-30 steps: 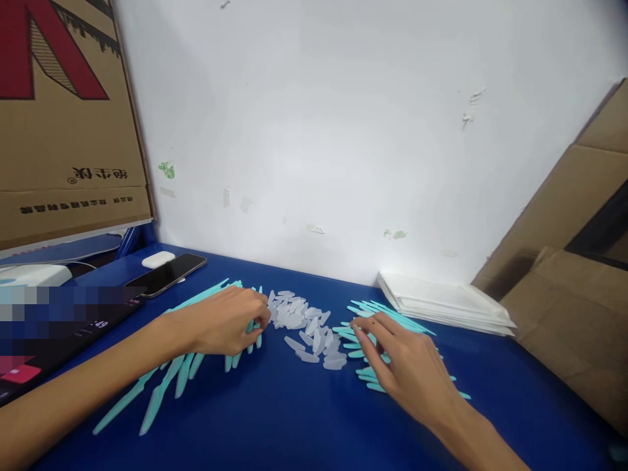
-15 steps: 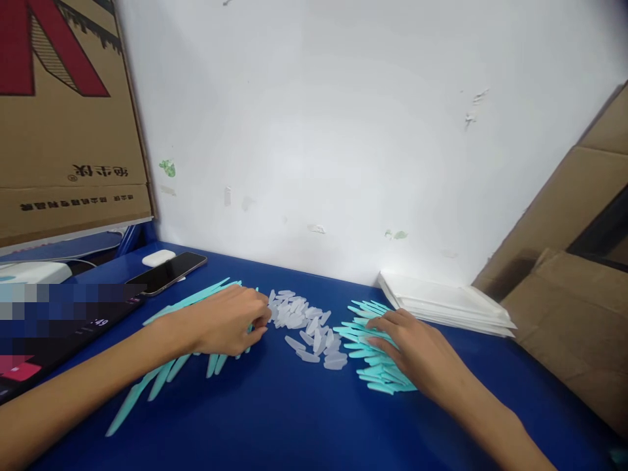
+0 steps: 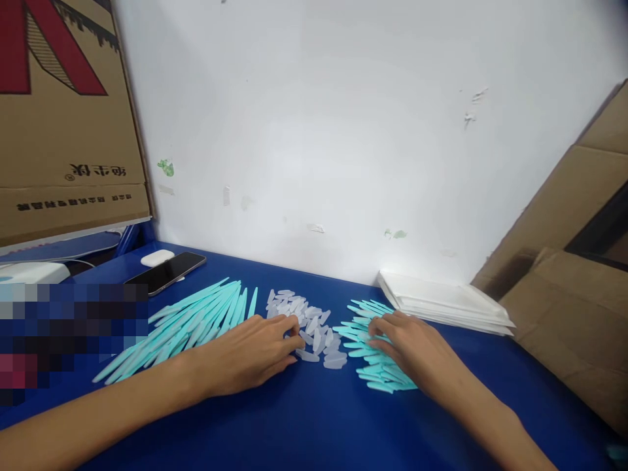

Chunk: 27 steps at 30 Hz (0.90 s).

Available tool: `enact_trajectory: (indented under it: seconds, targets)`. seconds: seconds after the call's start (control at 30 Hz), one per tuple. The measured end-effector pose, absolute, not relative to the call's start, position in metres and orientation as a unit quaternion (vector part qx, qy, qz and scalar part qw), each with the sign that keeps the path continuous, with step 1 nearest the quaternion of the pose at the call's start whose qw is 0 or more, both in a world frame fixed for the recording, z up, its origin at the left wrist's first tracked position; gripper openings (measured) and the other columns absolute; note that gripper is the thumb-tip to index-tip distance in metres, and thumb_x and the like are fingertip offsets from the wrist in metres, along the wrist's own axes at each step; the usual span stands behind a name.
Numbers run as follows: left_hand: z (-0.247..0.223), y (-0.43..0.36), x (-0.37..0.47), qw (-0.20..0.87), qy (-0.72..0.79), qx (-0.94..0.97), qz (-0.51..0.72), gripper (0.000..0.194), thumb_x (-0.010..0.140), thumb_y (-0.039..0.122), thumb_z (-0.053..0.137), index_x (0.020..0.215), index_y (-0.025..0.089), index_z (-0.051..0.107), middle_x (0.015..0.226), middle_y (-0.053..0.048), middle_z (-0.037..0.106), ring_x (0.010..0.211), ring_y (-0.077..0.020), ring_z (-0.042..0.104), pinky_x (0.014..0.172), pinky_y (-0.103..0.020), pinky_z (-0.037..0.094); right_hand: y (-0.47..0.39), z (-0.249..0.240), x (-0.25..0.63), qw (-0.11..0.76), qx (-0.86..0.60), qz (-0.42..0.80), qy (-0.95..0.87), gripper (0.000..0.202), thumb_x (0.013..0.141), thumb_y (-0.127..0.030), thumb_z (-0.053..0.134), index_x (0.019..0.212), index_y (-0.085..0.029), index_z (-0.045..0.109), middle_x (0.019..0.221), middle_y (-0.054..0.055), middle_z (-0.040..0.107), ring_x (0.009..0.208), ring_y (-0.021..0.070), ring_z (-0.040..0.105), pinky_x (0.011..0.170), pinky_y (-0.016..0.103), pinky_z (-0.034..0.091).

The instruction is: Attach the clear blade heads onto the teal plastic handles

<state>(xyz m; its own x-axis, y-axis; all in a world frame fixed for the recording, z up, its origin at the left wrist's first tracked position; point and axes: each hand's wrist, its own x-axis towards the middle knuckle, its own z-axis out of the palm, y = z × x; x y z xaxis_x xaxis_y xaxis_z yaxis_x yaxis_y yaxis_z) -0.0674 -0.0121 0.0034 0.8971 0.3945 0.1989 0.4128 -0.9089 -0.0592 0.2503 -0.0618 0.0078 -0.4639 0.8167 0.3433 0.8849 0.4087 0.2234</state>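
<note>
My left hand [image 3: 267,350] is palm down at the near left edge of a pile of small translucent plastic caps [image 3: 314,324]. Its fingers are bent, with thumb and index slightly apart, and no held piece shows. My right hand [image 3: 409,343] rests over slim teal plastic sticks [image 3: 377,369], shaped like eyebrow razors. Thumb and forefinger are parted on the sticks there; the other fingertips are hidden. On the left, beyond my left forearm, lies a fanned heap of longer-looking teal sticks [image 3: 196,320] with paler ends.
Everything lies on a blue tabletop [image 3: 314,425] against a white wall [image 3: 314,131]. A phone [image 3: 167,271] and a white case [image 3: 157,258] are at the back left. White flat sheets [image 3: 441,301] are stacked at the back right. Cardboard boxes [image 3: 63,137] flank both sides.
My left hand has moved right and nearer, from over the left heap of teal sticks to the translucent caps, uncovering that heap. My right hand has hardly moved.
</note>
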Motion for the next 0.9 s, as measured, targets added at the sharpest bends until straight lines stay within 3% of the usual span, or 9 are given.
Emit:
enact_trajectory:
  seconds: [0.23, 0.43, 0.6, 0.73, 0.9]
  targets:
    - [0.001, -0.010, -0.067, 0.055, -0.224, -0.969, -0.085, 0.011, 0.103, 0.018, 0.049, 0.105, 0.021, 0.058, 0.106, -0.004, 0.060, 0.077, -0.0176, 0.060, 0.054, -0.030, 0.034, -0.063, 0.011, 0.245, 0.106, -0.492, -0.236, -0.831, 0.018, 0.107, -0.029, 0.045, 0.097, -0.023, 0.059, 0.065, -0.001, 0.066, 0.055, 0.0183, 0.061, 0.051, 0.027, 0.034]
    - [0.000, -0.008, -0.067, 0.029, -0.246, -0.965, -0.082, 0.011, 0.104, 0.023, 0.049, 0.109, 0.021, 0.058, 0.108, -0.004, 0.061, 0.081, -0.0180, 0.064, 0.059, -0.030, 0.039, -0.062, 0.006, 0.246, 0.129, -0.483, -0.227, -0.836, 0.021, 0.107, -0.024, 0.039, 0.111, -0.022, 0.059, 0.089, 0.005, 0.071, 0.073, 0.0207, 0.070, 0.058, 0.028, 0.045]
    - [0.004, -0.010, -0.067, 0.022, -0.261, -0.963, -0.064, 0.012, 0.104, 0.023, 0.048, 0.111, 0.021, 0.058, 0.108, -0.003, 0.061, 0.083, -0.0190, 0.064, 0.061, -0.030, 0.040, -0.065, 0.005, 0.244, 0.121, -0.505, -0.219, -0.826, 0.035, 0.110, -0.029, 0.028, 0.123, -0.022, 0.059, 0.099, 0.008, 0.068, 0.067, 0.0184, 0.069, 0.047, 0.025, 0.042]
    - [0.005, -0.010, -0.066, 0.018, -0.264, -0.962, -0.063, 0.012, 0.105, 0.024, 0.047, 0.108, 0.021, 0.058, 0.106, -0.003, 0.060, 0.079, -0.0182, 0.063, 0.059, -0.030, 0.039, -0.069, 0.009, 0.238, 0.126, -0.522, -0.191, -0.822, 0.037, 0.110, -0.038, 0.031, 0.118, -0.022, 0.063, 0.100, 0.008, 0.067, 0.071, 0.0183, 0.069, 0.052, 0.027, 0.048]
    - [0.004, -0.010, -0.066, 0.021, -0.260, -0.963, -0.063, 0.011, 0.105, 0.023, 0.047, 0.107, 0.021, 0.057, 0.106, -0.004, 0.061, 0.079, -0.0181, 0.063, 0.059, -0.030, 0.039, -0.072, 0.010, 0.232, 0.136, -0.528, -0.175, -0.820, 0.036, 0.110, -0.040, 0.036, 0.107, -0.024, 0.068, 0.090, 0.004, 0.066, 0.070, 0.0182, 0.067, 0.053, 0.026, 0.044]
